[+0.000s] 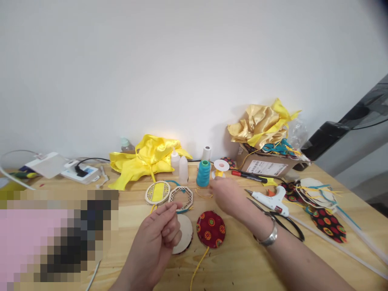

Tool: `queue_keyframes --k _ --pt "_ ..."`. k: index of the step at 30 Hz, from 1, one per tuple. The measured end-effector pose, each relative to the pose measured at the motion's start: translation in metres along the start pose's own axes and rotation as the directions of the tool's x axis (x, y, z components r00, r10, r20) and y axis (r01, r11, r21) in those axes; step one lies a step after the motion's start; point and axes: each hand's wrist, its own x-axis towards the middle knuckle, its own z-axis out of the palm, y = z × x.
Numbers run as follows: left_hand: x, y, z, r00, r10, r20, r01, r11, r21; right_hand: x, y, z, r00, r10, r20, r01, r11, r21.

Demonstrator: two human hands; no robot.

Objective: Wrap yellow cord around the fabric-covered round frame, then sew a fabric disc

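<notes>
The left hand [157, 234] hovers low centre over a plain round wooden disc [184, 233], fingers curled together on something too thin to make out. The blurred right hand [226, 196] reaches mid-frame toward the teal thread cone [203, 173]; its fingers look loosely apart. A pinch low on the cone would keep it upright.

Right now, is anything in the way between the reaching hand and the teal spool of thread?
Nothing visible blocks it. The right hand is stretched out, blurred, just right of and below the teal spool, with only bare table and a thin yellow thread between. The small yellow ribbon reel stands beside, not between.
</notes>
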Motion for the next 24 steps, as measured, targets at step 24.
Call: queue_keyframes --k 24 --pt "-0.001 -0.004 0.012 0.998 0.039 0.058 -0.043 0.996 0.077 -0.01 -0.023 -0.034 0.936 0.078 0.343 -0.348 0.341 0.873"
